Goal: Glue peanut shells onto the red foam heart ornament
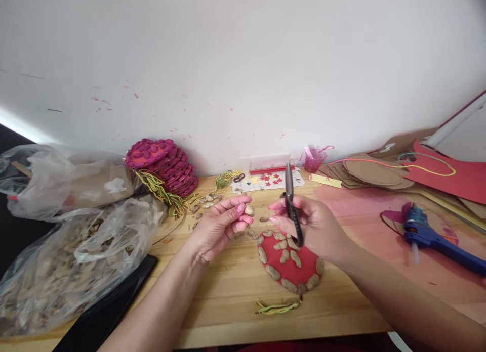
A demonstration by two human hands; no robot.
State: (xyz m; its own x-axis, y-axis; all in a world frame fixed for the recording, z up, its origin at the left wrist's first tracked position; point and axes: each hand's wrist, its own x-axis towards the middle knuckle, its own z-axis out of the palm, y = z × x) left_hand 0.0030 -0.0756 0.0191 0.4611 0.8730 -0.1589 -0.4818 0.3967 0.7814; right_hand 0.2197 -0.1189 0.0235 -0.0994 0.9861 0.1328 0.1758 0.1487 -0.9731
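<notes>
My left hand [222,223] is closed in a pinch on a peanut [249,210], held above the table. Opposite it, my right hand [309,223] is closed around a dark tool [290,200] seen edge-on, with a narrow grey upper end and a black lower part; its kind is unclear. Below the right hand lies a red disc [275,256] with peanuts around its rim and several in a petal pattern, partly covered by that hand. A green and yellow yarn tassel [279,307] extends from its near edge.
Left are a plastic bag of peanuts [110,240] and a stack of purple decorated discs [167,165]. Behind lies a sheet with star stickers [268,180], near a pink-stained cup [313,160]. Right are cardboard discs [374,171], red sheet [455,172] and a blue glue gun [429,238].
</notes>
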